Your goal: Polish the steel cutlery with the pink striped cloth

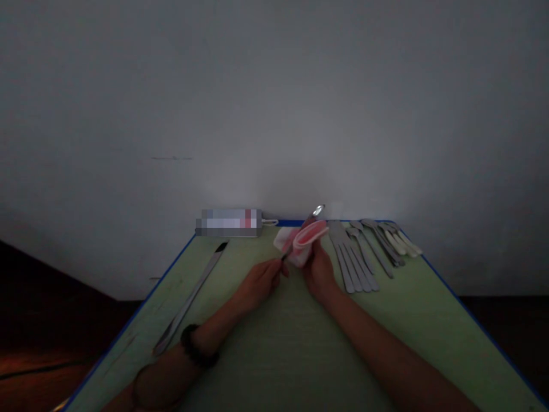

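My left hand (pixel 266 277) is closed on the near end of a piece of metal cutlery (pixel 318 211), whose rounded, shiny far end sticks out beyond the cloth. Its middle is hidden, so I cannot tell its exact kind. A folded pink and white cloth (pixel 311 233) is wrapped around that middle, and my right hand (pixel 319 270) grips the cloth from the right. Both hands are close together over the table's far half.
Several flat-handled metal utensils (pixel 354 266) lie side by side on the green table (pixel 274 355). Spoons (pixel 373 243) and white-handled pieces (pixel 401 242) lie farther right. Long metal tongs (pixel 193 297) rest at left. A blurred box (pixel 231 223) with a white cord stands against the wall (pixel 274 114).
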{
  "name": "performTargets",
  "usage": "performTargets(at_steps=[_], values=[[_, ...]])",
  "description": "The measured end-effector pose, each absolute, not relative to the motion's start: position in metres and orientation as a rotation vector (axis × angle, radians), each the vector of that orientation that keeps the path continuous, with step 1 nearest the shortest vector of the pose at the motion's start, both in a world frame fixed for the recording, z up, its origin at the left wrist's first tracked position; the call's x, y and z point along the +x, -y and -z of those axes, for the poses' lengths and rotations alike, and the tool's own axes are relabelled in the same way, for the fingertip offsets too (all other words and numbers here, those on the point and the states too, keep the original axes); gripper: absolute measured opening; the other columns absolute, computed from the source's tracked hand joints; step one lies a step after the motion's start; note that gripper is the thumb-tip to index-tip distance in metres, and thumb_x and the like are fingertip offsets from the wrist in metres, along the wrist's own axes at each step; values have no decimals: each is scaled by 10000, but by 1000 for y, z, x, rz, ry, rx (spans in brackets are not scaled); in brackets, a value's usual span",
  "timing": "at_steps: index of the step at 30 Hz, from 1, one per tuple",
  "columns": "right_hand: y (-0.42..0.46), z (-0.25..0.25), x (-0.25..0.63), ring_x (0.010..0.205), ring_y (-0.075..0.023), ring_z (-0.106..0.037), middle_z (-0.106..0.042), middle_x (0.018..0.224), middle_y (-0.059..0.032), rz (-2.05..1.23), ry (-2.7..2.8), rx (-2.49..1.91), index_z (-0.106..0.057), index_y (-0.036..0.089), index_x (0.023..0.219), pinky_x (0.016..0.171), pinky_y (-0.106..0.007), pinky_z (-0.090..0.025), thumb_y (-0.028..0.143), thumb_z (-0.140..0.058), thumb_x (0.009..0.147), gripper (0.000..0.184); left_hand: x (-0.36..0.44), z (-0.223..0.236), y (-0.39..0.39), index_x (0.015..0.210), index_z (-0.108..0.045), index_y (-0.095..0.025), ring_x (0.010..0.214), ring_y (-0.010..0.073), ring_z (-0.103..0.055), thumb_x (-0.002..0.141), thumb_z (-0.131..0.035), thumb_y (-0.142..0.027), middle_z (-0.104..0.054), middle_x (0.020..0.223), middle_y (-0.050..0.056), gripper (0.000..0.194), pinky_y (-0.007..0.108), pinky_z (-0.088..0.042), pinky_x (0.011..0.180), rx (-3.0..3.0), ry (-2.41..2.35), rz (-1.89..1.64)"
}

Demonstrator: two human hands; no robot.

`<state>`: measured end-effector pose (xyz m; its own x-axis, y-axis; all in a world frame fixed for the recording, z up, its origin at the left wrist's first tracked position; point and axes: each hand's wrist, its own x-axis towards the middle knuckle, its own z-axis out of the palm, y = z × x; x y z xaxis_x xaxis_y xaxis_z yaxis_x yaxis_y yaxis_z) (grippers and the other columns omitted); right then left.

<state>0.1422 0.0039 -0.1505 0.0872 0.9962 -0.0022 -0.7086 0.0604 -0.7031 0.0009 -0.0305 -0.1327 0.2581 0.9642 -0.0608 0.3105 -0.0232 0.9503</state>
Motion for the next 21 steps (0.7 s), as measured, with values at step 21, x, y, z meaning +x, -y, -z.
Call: performTargets(at_steps=[21], values=[[-3, 149, 151, 597, -93, -542, -641, 650, 48, -1538, 526, -542, -608, 204, 651, 651, -199, -491, 179, -487, 743, 154, 10, 137, 41, 1075, -408, -201, 542, 119, -429, 928, -359, -298, -454, 618, -69, 183, 221, -328, 531, 1705, -1335, -814]])
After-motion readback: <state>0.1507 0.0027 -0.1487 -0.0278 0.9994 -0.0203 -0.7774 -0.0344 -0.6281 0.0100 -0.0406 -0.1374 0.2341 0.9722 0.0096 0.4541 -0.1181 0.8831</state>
